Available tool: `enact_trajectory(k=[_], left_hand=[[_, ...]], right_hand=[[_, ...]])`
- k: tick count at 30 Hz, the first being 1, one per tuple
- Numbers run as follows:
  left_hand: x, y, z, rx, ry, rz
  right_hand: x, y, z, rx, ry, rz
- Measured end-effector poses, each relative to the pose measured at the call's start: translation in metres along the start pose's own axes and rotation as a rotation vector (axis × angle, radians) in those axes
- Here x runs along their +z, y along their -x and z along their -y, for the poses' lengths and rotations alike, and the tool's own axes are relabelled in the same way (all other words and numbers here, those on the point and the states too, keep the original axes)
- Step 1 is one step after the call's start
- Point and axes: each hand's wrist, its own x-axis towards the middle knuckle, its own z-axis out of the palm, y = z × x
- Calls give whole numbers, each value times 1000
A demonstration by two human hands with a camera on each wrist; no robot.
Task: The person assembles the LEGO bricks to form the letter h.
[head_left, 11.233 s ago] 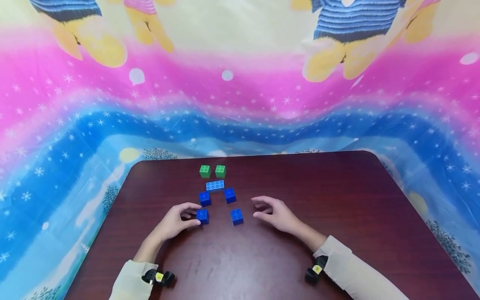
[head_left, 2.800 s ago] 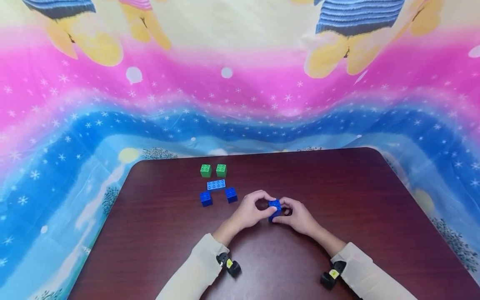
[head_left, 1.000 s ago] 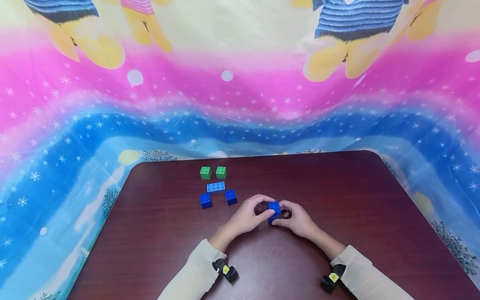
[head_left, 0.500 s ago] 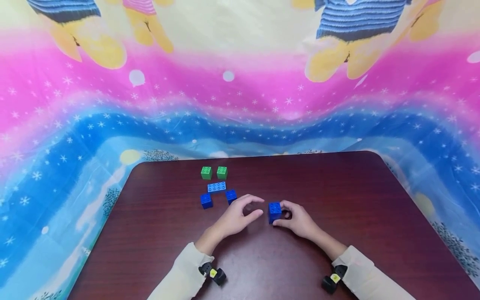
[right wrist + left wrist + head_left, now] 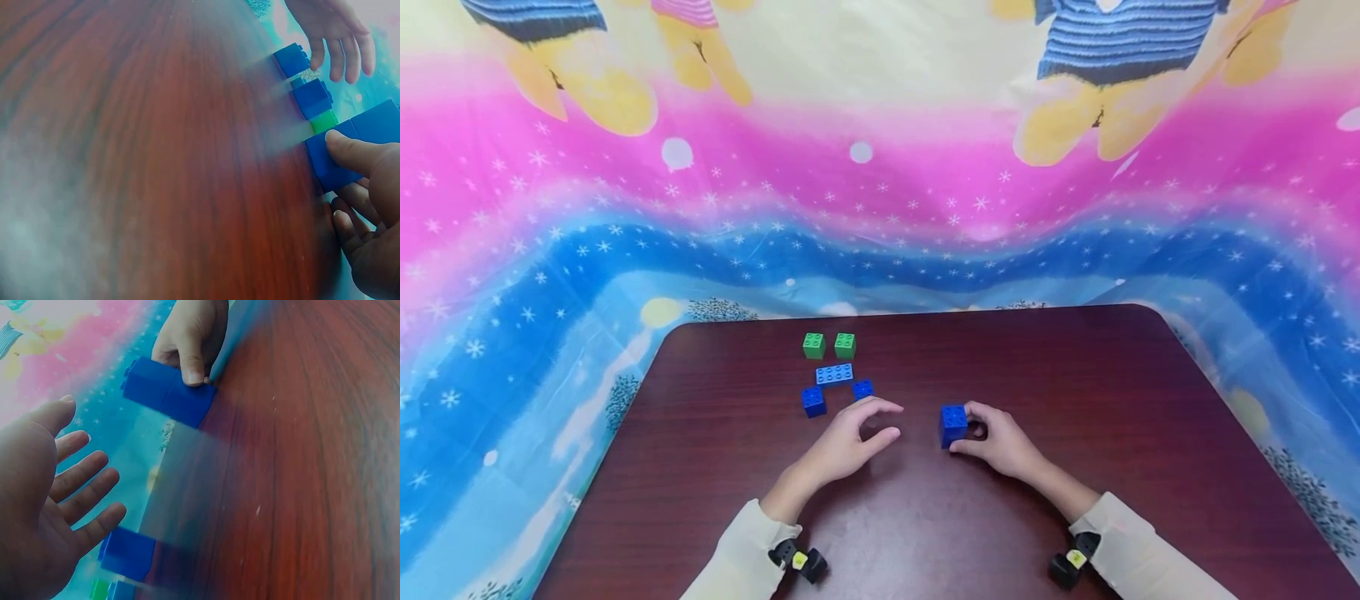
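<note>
My right hand [image 5: 1006, 442] pinches a stack of two dark blue building bricks [image 5: 953, 425] by its lower part, thumb on the near side. In the left wrist view the seam between the two stacked bricks [image 5: 164, 391] shows. My left hand [image 5: 842, 443] holds nothing; its fingers are spread and relaxed, to the left of the stack. Just beyond its knuckles, a dark blue brick [image 5: 862, 388] is partly covered by it. A second dark blue brick [image 5: 813, 402] lies to the left of that one.
Behind the loose dark blue bricks lies a longer light blue brick [image 5: 834, 374]. Two green bricks [image 5: 814, 346] stand farther back, side by side with a gap. All rest on a dark wood table [image 5: 1075, 375], with a patterned cloth [image 5: 880, 192] beyond its back edge.
Two loose dark blue bricks, earlier at the front, are now one stack in my right hand. My left hand has let go of the stack and moved left.
</note>
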Motion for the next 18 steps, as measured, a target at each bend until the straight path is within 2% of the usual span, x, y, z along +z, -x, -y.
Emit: enact_trajectory(k=[8, 18], left_hand=[[-18, 16, 7, -37, -30, -65], [-35, 40, 22, -37, -69, -150]], right_hand=[[-8, 3, -6, 13, 13, 14], [-17, 7, -8, 31, 22, 15]])
